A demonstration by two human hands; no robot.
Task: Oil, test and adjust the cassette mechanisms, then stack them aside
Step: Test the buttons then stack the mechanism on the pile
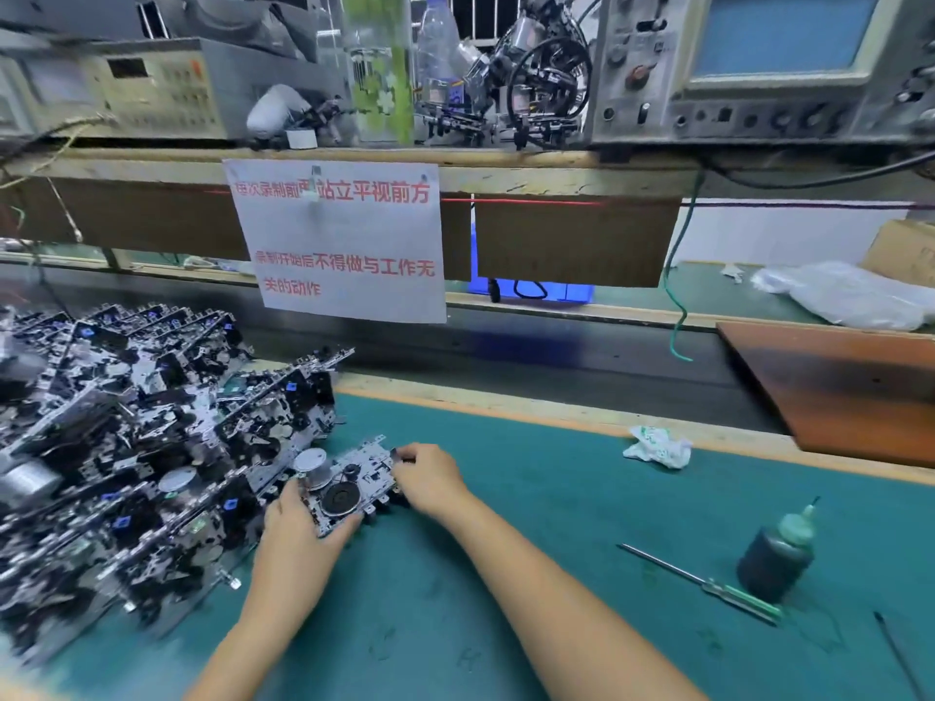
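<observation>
A cassette mechanism (pixel 344 485), a metal plate with a silver motor and a black flywheel, lies on the green mat (pixel 506 574) beside a big stack of like mechanisms (pixel 131 447). My left hand (pixel 298 533) grips its near left edge, thumb on top. My right hand (pixel 430 478) holds its right end with curled fingers. To the right stand a dark oil bottle (pixel 776 554) with a green nozzle and a green-handled screwdriver (pixel 703 584) lying on the mat.
A crumpled white wrapper (pixel 657 445) lies near the mat's far edge. A brown board (pixel 850 387) sits at right over the dark conveyor belt (pixel 556 356). A paper notice (pixel 339 240) hangs from the shelf holding test instruments (pixel 759 68). A thin black tool (pixel 900 655) lies at bottom right.
</observation>
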